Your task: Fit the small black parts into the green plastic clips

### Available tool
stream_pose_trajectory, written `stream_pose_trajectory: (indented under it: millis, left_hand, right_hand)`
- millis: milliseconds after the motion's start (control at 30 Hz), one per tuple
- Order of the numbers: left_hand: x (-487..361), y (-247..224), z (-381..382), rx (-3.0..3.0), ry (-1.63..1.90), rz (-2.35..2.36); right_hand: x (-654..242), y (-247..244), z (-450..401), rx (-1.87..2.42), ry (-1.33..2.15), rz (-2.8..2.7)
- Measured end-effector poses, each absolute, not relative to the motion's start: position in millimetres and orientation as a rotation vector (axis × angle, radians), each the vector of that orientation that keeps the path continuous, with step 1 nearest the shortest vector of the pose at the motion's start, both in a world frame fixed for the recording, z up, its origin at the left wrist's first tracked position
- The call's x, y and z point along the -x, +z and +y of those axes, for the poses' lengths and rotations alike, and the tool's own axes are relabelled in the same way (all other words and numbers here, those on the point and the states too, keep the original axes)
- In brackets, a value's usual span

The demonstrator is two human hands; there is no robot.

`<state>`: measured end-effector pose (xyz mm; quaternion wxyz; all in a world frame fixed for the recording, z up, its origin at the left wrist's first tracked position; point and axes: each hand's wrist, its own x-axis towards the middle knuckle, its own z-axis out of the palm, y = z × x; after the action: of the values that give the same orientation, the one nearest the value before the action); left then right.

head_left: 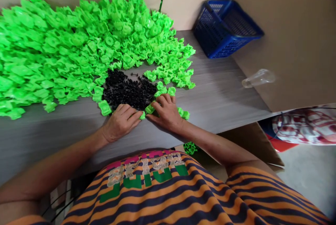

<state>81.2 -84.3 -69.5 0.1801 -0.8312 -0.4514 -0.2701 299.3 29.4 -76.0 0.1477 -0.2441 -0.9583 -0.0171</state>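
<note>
My left hand (123, 122) is closed at the near edge of a heap of small black plastic pins (128, 90). Its thumb and fingertips pinch a small green plastic piece (142, 115), mostly hidden by the fingers. Just to the right, my right hand (169, 115) has thumb and index finger closed around another green plastic piece (149, 109). Its other fingers rest by loose green pieces (171, 91) beside the pins. More green pieces (183, 113) lie just right of that hand, and one green piece (105, 107) sits left of the pins.
A large pile of green plastic pieces (65, 50) covers the back left of the grey table (210, 92). At the back right stands a blue perforated basket (220, 30). A clear plastic cup-like object (258, 78) lies near the cardboard panel (294, 43) on the right.
</note>
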Motion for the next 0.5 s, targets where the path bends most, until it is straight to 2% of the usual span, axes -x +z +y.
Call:
stream_pose_trajectory:
  millis: [500]
  left_hand:
    - [-71.3, -74.7, -65.8, 2.363, -0.799, -1.304]
  right_hand:
    - [-289.1, -76.6, 47.9, 0.706, -0.060, -2.750]
